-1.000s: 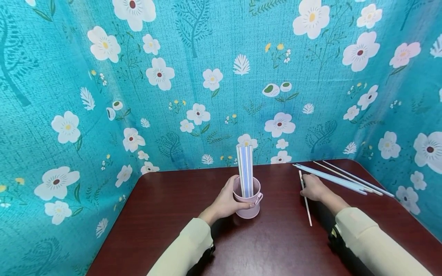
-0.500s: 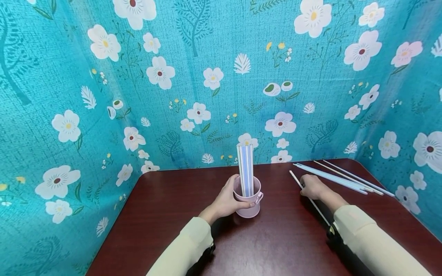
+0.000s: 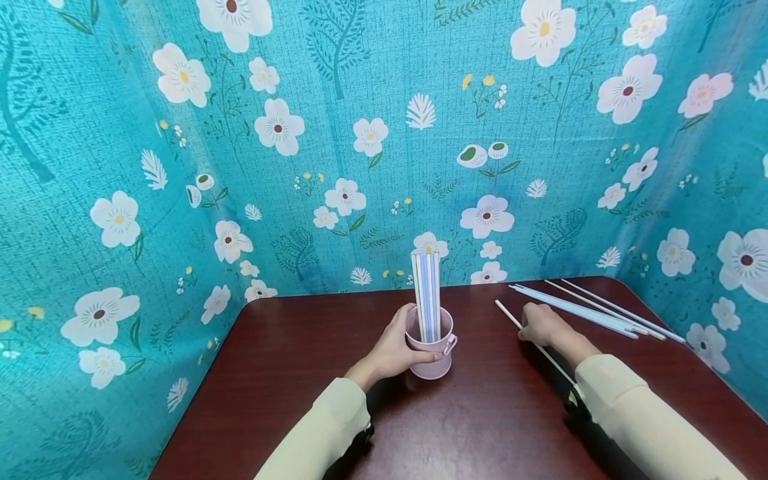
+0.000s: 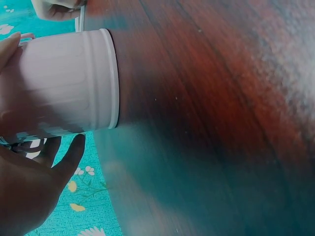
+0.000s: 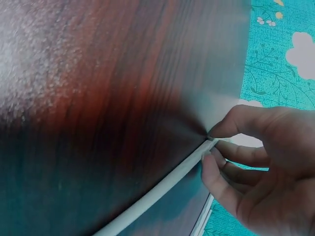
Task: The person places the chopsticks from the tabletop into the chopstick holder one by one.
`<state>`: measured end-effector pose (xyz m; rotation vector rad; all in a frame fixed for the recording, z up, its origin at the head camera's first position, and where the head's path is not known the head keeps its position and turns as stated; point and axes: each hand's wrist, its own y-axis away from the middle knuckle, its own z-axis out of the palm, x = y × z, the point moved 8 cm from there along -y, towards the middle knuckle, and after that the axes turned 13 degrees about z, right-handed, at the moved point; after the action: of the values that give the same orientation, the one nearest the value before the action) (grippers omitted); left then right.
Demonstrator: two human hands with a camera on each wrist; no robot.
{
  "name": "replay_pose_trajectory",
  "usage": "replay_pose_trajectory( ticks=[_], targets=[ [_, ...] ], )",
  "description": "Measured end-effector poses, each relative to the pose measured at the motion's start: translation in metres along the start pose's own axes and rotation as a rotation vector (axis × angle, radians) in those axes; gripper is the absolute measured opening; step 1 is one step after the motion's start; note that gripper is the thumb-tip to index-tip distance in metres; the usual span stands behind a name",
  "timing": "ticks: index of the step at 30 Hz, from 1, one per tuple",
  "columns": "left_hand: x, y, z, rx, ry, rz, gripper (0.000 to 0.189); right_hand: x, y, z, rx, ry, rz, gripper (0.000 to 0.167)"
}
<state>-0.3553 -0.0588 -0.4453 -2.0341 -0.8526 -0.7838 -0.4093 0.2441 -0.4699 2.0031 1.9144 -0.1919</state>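
Observation:
My left hand (image 3: pixel 399 350) grips a pale pink bucket (image 3: pixel 431 368) from its left side, thumb across the front. In the left wrist view the bucket (image 4: pixel 59 83) stands on the table with fingers on both sides. Several white and blue thin sticks (image 3: pixel 427 293) stand upright in it. Right of the bucket, my right hand (image 3: pixel 543 327) pinches a single whitish stick (image 3: pixel 507 313) that slants across the tabletop. In the right wrist view the stick (image 5: pixel 157 194) runs along the table from between thumb and fingers.
Several light blue and cream sticks (image 3: pixel 576 308) lie loose at the table's back right, beyond the right hand. The dark red-brown table (image 3: pixel 300 347) backs onto a teal flowered cloth (image 3: pixel 360 167), which also hangs along both sides.
The stick in my right hand has turned, its far end swinging left and its near end swinging right toward the wrist. The left hand and bucket stay put.

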Motion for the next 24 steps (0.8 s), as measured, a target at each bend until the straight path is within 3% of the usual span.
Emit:
replay_pose_trajectory(
  ticks=[18,24],
  targets=[
    [0.0015,-0.0007,-0.0022,0.007,-0.013,0.032,0.096,-0.0028,0.0066,0.0071,-0.175,-0.047,0.076,0.019],
    [0.0001,0.0009,-0.0009,-0.003,-0.016,0.004,0.097,-0.0042,0.0066,0.0059,-0.161,-0.054,0.039,0.027]
  ],
)
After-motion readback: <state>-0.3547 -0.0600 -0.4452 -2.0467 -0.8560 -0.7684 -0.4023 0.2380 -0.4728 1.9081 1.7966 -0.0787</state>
